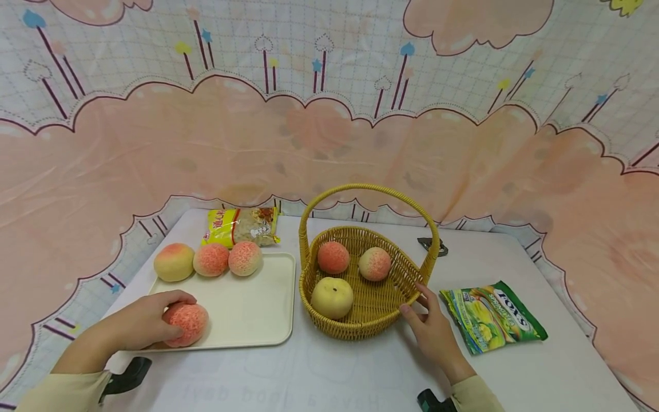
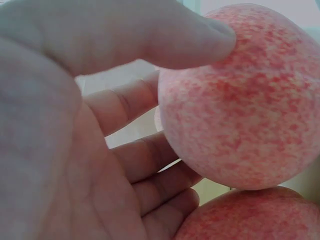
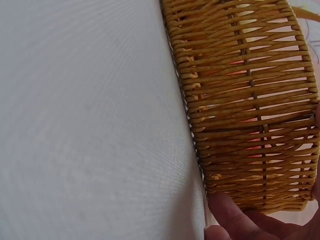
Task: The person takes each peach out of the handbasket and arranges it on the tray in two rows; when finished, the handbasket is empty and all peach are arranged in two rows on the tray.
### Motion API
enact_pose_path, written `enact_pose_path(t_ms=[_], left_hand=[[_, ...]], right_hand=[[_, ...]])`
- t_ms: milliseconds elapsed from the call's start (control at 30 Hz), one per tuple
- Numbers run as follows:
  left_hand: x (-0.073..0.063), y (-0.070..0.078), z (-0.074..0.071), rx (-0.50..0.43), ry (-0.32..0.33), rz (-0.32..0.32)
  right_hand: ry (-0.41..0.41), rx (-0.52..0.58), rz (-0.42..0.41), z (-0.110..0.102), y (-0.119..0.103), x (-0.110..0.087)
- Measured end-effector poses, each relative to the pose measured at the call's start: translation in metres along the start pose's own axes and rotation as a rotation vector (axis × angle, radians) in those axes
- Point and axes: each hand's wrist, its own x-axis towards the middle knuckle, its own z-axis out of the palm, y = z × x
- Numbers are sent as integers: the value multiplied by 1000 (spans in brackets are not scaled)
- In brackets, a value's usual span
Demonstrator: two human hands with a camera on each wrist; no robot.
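At the tray [image 1: 247,309] left of the wicker basket [image 1: 355,331], the left hand [image 1: 141,323] clamps fingers on a red peach [image 1: 194,322]; the right hand [image 1: 436,335], fingers apart, touches the basket, seemingly steadying it.

Soft, even light fills the head view; the left wrist view looks hazy; in the right, shadow dims the table [image 3: 100,125].

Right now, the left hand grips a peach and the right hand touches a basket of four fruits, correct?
Not four: the head view shows three fruits in the basket. The left hand does grip a peach, and the right hand touches the basket.
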Motion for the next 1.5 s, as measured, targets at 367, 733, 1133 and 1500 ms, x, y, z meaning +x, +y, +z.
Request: enact_pose_path(t_ms=[367, 733, 1133, 1500], left_hand=[[-2, 9, 2, -16, 83, 91], [7, 52, 8, -74, 133, 256], [48, 121, 33, -226, 53, 445], [102, 188, 42, -236, 26, 544]], right_hand=[[0, -8, 3, 0, 0, 0], [-1, -6, 13, 0, -1, 1], [-6, 13, 19, 0, -1, 1], [-2, 14, -7, 0, 3, 1]])
